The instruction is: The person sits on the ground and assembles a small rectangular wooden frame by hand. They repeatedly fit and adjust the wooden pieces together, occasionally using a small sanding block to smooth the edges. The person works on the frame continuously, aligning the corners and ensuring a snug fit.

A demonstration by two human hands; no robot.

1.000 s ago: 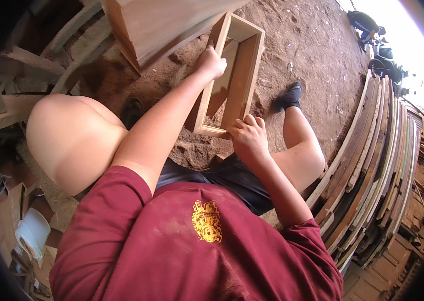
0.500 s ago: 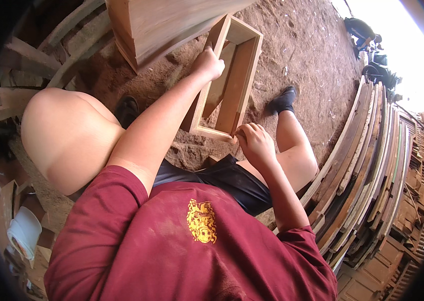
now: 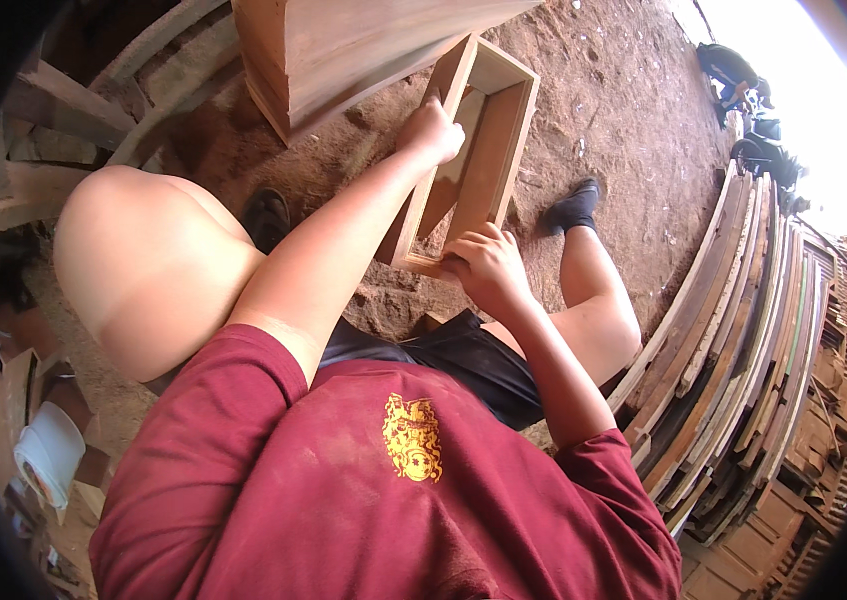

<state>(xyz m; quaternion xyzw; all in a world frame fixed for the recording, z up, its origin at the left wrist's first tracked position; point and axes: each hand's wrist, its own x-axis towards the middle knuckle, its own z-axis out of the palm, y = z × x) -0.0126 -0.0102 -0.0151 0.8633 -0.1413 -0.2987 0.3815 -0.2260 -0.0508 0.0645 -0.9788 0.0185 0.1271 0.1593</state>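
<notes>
A rectangular open wooden frame (image 3: 503, 150), deep-sided like a drawer without a bottom, is held tilted above the dirt ground between my legs. My left hand (image 3: 431, 132) is closed round its left long side, toward the far end. At the near short end, my right hand (image 3: 488, 265) lies over the corner with its fingers bent onto the rim; the thumb is partly hidden. Just beyond my left hand stands a large pale wooden panel or cabinet (image 3: 363, 50), its side close to the frame.
Long boards (image 3: 713, 330) are stacked along the right. Curved timber pieces (image 3: 158, 90) stand at the far left. A white container (image 3: 48, 455) sits among scraps at lower left. Far right, a person (image 3: 728, 70) bends over near a wheeled vehicle (image 3: 751, 150).
My right hand has moved from the near right corner's outside onto the near end's rim, its fingers now spread over it. The frame has shifted slightly right in the view.
</notes>
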